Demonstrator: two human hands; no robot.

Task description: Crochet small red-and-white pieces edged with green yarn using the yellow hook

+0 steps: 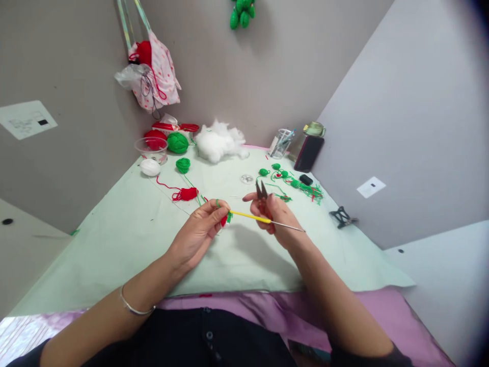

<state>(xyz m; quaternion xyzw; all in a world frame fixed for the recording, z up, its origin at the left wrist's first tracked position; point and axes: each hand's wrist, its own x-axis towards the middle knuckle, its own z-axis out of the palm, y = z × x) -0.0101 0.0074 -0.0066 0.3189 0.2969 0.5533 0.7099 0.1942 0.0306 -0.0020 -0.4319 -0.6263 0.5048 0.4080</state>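
Observation:
My left hand (206, 224) is closed, pinching a small red and green crochet piece (224, 221) that its fingers partly hide. A crochet hook (250, 216) with a yellow handle runs from those fingertips toward the right, its metal shaft crossing in front of my right wrist. Green yarn loops around a left finger. My right hand (277, 216) is wrapped round a pair of small scissors (262, 191), dark blades pointing up and slightly apart. Its index finger stretches toward the left. Whether the right hand also touches the hook is unclear.
Behind my hands lie red yarn (186, 194), a green yarn ball (183, 164), a white yarn ball (150, 167) and white stuffing (219, 141). To the right are green crocheted pieces (295, 183), a phone (309, 154), a clear cup (281, 144) and a black stand (343, 217).

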